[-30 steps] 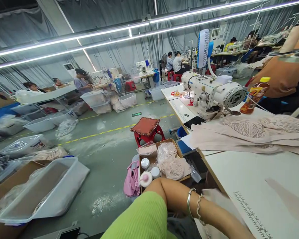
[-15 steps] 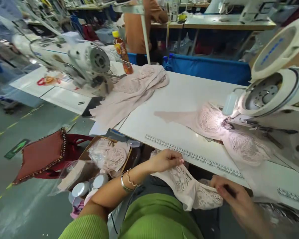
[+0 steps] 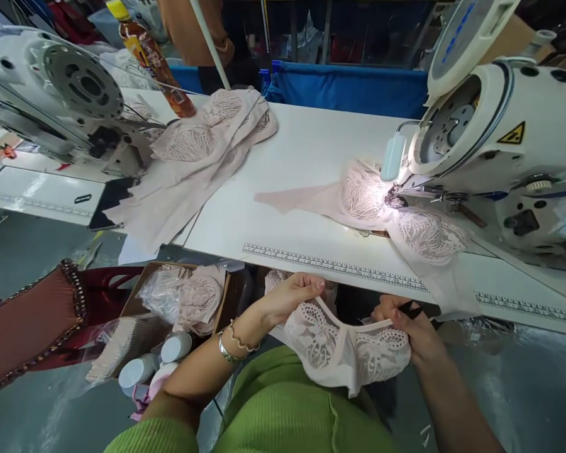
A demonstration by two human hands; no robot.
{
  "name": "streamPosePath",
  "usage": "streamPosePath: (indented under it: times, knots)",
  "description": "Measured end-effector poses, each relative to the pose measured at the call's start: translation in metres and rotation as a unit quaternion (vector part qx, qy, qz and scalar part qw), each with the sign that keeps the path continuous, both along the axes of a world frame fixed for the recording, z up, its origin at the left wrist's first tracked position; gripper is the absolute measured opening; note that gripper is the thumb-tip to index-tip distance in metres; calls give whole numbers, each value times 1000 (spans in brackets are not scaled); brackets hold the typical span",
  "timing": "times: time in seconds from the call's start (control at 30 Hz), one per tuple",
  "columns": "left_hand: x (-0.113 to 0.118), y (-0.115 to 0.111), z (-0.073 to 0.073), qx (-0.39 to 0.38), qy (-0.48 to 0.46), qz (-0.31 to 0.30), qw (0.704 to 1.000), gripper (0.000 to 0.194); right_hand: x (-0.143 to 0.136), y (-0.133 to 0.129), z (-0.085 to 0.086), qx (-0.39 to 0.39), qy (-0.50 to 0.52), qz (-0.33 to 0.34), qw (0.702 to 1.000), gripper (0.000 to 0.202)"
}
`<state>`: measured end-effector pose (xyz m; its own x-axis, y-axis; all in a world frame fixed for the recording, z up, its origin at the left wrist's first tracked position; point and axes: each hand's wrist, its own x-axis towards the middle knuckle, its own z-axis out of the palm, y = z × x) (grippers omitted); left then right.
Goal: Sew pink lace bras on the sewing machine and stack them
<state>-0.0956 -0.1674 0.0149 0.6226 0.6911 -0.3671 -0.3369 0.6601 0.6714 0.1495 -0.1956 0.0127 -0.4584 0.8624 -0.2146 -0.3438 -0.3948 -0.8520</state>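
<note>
A pale pink lace bra [image 3: 346,352] is stretched between my hands over my lap, below the table's front edge. My left hand [image 3: 298,296] pinches its upper edge at the left cup. At the right cup, my right hand [image 3: 408,324] is closed on the other end of that edge. A small dark pointed tool [image 3: 410,309] sticks out from the right-hand fingers; its kind is unclear. Beyond them, another pink bra [image 3: 368,195] lies under the needle of the lit sewing machine [image 3: 481,132], one wing spread to the left.
More pink bra pieces [image 3: 207,151] lie piled at the back left, beside a drink bottle [image 3: 155,63] and a second sewing machine [image 3: 61,94]. A ruler strip [image 3: 330,264] runs along the table's front. A box of lace pieces [image 3: 229,292] and white-lidded jars [image 3: 176,346] stand low at left.
The view has swung right and down. My right hand has come up and inward, and the bra's cups now face upward, spread more plainly between both hands. The dark tool now shows.
</note>
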Motion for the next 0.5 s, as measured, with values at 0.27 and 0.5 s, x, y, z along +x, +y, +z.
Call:
streamPosePath:
  times: [0.27, 0.5]
  knots:
    - [12, 2, 9, 23, -63, -17, 998, 60, 10, 10, 11, 125, -168, 88, 974, 63]
    - [36, 26, 23, 175, 20, -14, 984, 58, 12, 2, 48, 247, -269, 188, 912, 37]
